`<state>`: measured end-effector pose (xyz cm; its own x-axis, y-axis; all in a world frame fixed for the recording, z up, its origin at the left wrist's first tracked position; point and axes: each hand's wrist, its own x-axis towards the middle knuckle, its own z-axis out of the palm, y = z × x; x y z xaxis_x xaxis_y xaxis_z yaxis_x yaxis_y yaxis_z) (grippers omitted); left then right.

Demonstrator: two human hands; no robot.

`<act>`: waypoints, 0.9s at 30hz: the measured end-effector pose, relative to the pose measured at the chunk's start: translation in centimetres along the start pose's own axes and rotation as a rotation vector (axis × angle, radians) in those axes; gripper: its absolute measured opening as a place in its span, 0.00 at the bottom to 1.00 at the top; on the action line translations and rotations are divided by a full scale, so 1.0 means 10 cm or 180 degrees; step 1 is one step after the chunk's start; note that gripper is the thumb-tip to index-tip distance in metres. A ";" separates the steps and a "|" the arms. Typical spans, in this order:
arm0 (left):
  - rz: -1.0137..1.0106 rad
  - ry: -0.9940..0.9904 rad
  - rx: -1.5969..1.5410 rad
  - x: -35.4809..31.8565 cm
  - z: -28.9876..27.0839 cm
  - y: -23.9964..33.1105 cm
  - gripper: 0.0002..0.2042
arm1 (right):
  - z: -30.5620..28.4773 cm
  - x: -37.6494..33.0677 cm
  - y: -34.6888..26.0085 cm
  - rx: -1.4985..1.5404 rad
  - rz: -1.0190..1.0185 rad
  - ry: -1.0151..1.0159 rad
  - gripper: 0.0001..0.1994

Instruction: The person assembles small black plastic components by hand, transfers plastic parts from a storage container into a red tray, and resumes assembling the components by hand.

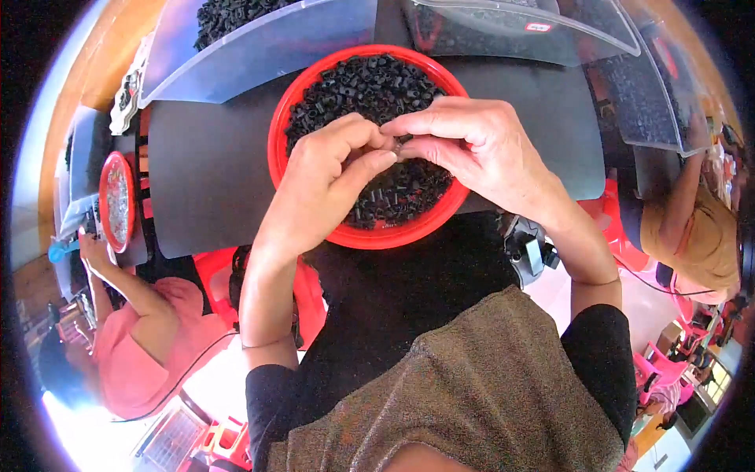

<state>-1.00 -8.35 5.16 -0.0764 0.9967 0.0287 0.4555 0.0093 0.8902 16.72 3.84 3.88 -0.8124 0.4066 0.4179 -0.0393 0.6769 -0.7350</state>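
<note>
Left hand — right hand — fingertips pinched together

Round red plastic bowl sits on flat black mat, holding small black tubular parts. Left hand and right hand meet above its middle. Clear plastic bin behind-left, second clear plastic bin behind-right.

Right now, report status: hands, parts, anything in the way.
Left hand and right hand pinch a small black part between fingertips. Red bowl of black parts below. Nothing blocks the hands.
</note>
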 end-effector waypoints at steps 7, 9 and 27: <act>-0.0535 -0.0419 -0.1042 -0.01 -0.06 -0.01 0.06 | -0.05 0.08 -0.03 0.0101 -0.0244 -0.0172 0.10; -0.0414 -0.0343 -0.0637 -0.01 -0.04 -0.03 0.05 | -0.06 0.08 -0.02 0.0072 -0.0233 -0.0194 0.08; 0.1438 -0.0195 0.2083 -0.02 0.22 -0.25 0.10 | -0.08 -0.17 0.08 0.0271 0.0823 0.0139 0.05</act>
<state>-0.16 -8.38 1.91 0.2802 0.9178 0.2811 0.8606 -0.3699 0.3500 18.49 4.17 3.03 -0.7760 0.5866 0.2318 0.1159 0.4939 -0.8618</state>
